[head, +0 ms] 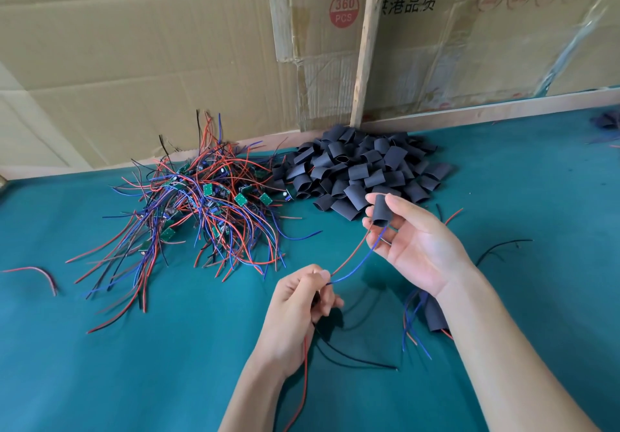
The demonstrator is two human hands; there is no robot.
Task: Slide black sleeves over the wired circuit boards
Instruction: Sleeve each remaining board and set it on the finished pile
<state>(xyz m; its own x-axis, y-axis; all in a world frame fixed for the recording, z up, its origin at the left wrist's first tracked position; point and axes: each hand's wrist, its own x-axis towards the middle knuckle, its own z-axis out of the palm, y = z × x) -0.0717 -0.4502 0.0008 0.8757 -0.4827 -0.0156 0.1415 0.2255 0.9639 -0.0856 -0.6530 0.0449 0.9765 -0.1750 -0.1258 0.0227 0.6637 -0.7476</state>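
Observation:
My right hand (414, 247) pinches a black sleeve (383, 208) between thumb and fingers, held upright above the table. A red and a blue wire (355, 265) run from the sleeve's lower opening down to my left hand (302, 300), which grips a wired board; the board itself is hidden in the fist. A red wire and black wires (349, 358) hang below that hand. A tangled pile of green circuit boards with red, blue and black wires (208, 203) lies at the left. A heap of black sleeves (359, 170) lies behind my right hand.
The table is covered in teal cloth (134, 364). Sleeved boards with wires (432, 314) lie under my right forearm. Loose wires lie at the far left (40, 274) and at the right (500, 247). Cardboard sheets (167, 45) and a wooden rail (503, 109) close off the back edge.

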